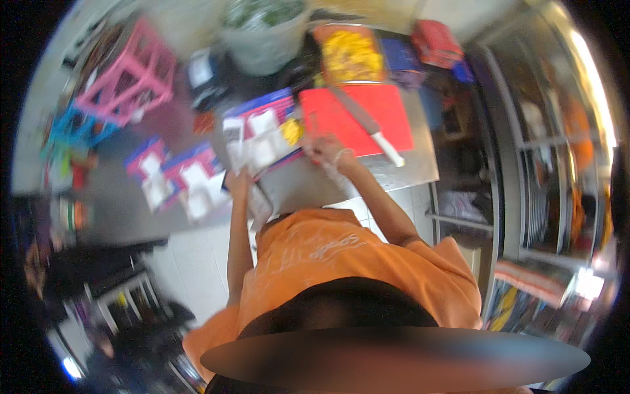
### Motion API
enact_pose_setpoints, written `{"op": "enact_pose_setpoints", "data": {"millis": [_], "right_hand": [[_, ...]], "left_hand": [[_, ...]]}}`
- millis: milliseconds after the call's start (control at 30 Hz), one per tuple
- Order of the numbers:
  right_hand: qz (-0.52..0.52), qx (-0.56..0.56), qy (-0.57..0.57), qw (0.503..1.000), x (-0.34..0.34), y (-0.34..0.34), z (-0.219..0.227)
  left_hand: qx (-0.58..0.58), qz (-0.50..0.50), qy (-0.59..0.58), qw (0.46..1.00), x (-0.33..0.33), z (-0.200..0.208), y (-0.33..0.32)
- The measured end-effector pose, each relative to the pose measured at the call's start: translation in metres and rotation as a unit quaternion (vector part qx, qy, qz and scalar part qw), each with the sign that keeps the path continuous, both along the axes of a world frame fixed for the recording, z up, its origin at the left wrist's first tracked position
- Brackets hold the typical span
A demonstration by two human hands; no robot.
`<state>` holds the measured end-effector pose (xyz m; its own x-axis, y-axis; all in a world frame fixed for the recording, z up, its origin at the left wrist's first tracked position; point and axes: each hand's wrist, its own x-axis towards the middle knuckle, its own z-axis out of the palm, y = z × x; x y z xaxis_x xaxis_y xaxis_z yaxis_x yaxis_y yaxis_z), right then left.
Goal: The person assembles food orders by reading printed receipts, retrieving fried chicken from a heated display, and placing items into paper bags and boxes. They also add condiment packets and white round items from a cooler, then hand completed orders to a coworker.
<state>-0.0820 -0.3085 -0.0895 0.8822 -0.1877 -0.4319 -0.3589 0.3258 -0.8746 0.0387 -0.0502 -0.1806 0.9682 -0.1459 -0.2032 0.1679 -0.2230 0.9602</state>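
Note:
My left hand (239,182) is closed at the near edge of a pink and blue printed sheet (279,100), beside a small dark corner; what it grips is blurred. White pieces (264,139) and a small yellow heap (292,132) lie on that sheet. My right hand (327,150), with a band at the wrist, is by the near left corner of a red cutting board (394,105), right of the yellow heap. Its fingers are bent together, and anything in them is too smeared to name. A knife (367,121) with a white handle lies slantwise across the board.
Two more printed sheets (190,157) with white pieces lie at the left. Behind the board stands a tray of yellow pieces (352,56). A whitish bucket with greens (262,43), a pink crate (134,79) and a blue basket (79,128) stand farther back. Shelves (551,144) rise on the right.

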Motion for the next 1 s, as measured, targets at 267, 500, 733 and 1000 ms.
{"op": "enact_pose_setpoints", "data": {"millis": [267,500,733,1000], "right_hand": [[0.072,-0.402,-0.136,0.902,0.028,0.06,-0.002],[0.213,-0.646,0.003,0.733,0.042,0.084,0.027],[0.257,-0.602,0.058,0.754,0.044,0.087,0.004],[-0.011,-0.023,-0.097,0.995,0.033,0.046,0.028]], "left_hand": [[-0.152,0.072,0.115,0.979,-0.015,0.035,-0.016],[-0.231,0.077,0.103,0.964,-0.019,0.026,-0.019],[-0.181,0.082,0.106,0.974,-0.023,0.048,-0.02],[-0.35,0.015,0.114,0.93,-0.013,0.166,-0.012]]}}
